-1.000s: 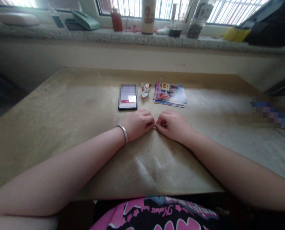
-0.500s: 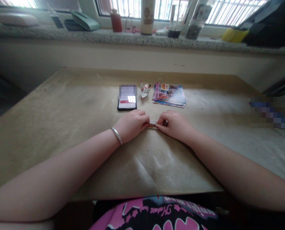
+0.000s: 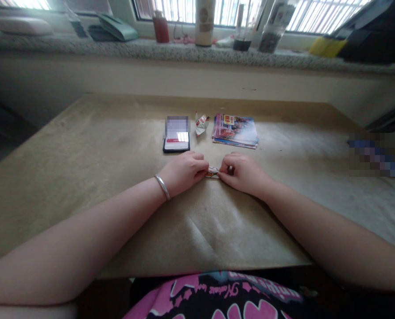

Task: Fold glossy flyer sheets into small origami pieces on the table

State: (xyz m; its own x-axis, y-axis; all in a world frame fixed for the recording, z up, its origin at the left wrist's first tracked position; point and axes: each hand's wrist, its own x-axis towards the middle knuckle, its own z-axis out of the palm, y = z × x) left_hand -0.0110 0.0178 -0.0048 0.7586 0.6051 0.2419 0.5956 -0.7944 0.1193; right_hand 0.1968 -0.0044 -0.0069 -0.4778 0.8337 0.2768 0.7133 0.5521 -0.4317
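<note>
A small piece of folded printed paper (image 3: 212, 172) lies at the middle of the table, between my two hands. My left hand (image 3: 187, 172) is closed on its left end, with a silver bangle at the wrist. Thumb and fingers of my right hand (image 3: 243, 172) pinch its right end. The fingers cover both ends, so only the short middle stretch shows. Just beyond my hands are a phone (image 3: 176, 141), a folded paper figure (image 3: 202, 124) in white and red, and a stack of colourful printed sheets (image 3: 234, 130).
The table (image 3: 84, 177) has a tan cover with creases near its front edge. Behind it runs a speckled stone windowsill (image 3: 177, 51) carrying a red bottle (image 3: 160, 27), a tall cream container (image 3: 204, 22), clear jars and a yellow object (image 3: 327, 46). A blurred-out item lies at the right.
My right hand has shifted very slightly to the right, and a little more of the folded paper shows between my fingers. Both hands keep their hold.
</note>
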